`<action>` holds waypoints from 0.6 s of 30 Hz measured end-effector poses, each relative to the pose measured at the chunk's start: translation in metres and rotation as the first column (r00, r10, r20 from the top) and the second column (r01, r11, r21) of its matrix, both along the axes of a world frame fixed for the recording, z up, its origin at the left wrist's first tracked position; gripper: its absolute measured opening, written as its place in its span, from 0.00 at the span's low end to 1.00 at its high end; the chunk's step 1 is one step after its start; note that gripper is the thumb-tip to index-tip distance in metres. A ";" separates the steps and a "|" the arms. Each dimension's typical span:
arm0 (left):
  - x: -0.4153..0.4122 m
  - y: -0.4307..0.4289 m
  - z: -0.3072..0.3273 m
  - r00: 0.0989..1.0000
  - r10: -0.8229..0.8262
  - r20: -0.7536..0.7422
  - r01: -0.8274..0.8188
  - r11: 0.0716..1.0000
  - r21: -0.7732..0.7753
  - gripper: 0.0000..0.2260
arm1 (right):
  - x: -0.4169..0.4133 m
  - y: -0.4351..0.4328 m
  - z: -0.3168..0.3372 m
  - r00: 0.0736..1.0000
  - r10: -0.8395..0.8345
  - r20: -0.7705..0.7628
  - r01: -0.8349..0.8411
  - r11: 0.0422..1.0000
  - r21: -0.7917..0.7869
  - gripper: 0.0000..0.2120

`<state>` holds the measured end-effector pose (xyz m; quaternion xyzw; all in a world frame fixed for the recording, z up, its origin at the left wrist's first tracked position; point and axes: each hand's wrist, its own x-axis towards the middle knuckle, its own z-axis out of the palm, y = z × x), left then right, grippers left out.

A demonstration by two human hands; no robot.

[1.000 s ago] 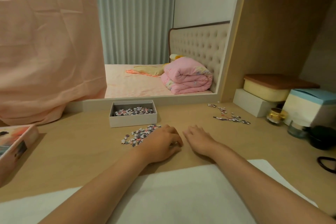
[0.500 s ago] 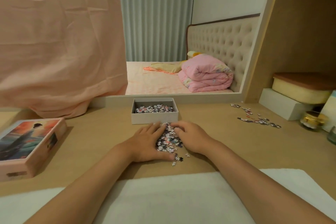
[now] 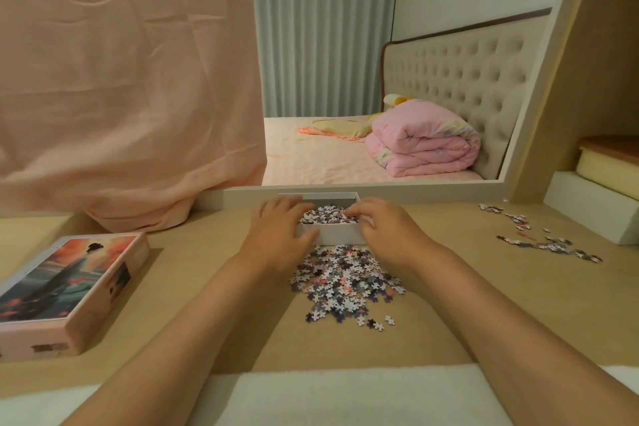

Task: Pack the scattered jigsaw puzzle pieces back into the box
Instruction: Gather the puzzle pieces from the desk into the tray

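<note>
Head view, the only one. Half a second before, had both hands cupped round a heap of pieces on the bench, just short of the box. At this moment had them lifted over the box (image 3: 330,234) itself, near the back edge of the bench (image 3: 484,304), under the mirror.

Left hand (image 3: 276,235) lay over the box's left rim, fingers (image 3: 288,206) loosely spread, thumb along the front wall, clasping nothing that showed. Right hand (image 3: 389,235) sat at the right rim, fingers (image 3: 358,213) curled down into the pieces in the box (image 3: 325,215); could not tell whether any piece was pinched between them.

Judged to mean one scoop just delivered or being let go. Looked far from done, though: left a broad heap (image 3: 345,282) on the bench, touching the box's front wall and spreading toward the person between the two forearms. Would call for more scoops of the same kind.

Counted:
- two hands, both at the box;
- one open box, partly filled;
- one lid (image 3: 69,290), picture side up, well apart on the left;
- three lots of pieces: those in the box, the heap before it, and a thin scatter (image 3: 539,240) far right, untouched; single pieces too many and too small to number;
- one white cloth (image 3: 345,398) along the near edge.
</note>
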<state>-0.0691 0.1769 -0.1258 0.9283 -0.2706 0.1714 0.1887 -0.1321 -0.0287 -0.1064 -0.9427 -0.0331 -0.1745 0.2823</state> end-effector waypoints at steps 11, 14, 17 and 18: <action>0.002 -0.005 -0.008 0.967 -0.083 -0.241 0.109 0.989 0.099 0.29 | -0.003 -0.015 0.005 0.994 0.022 -0.104 -0.043 0.977 -0.208 0.16; -0.002 -0.006 0.005 0.961 -0.087 -0.264 0.145 0.967 0.210 0.30 | -0.002 -0.020 0.010 0.991 0.010 -0.131 -0.044 0.965 -0.260 0.15; -0.006 -0.007 0.015 0.978 -0.132 -0.162 0.169 0.955 0.242 0.26 | 0.001 -0.019 0.012 0.995 0.054 -0.081 -0.074 0.956 -0.283 0.14; -0.008 -0.007 0.018 0.983 -0.167 -0.079 0.180 0.960 0.215 0.23 | 0.000 -0.018 0.012 0.995 0.076 -0.057 -0.089 0.958 -0.271 0.13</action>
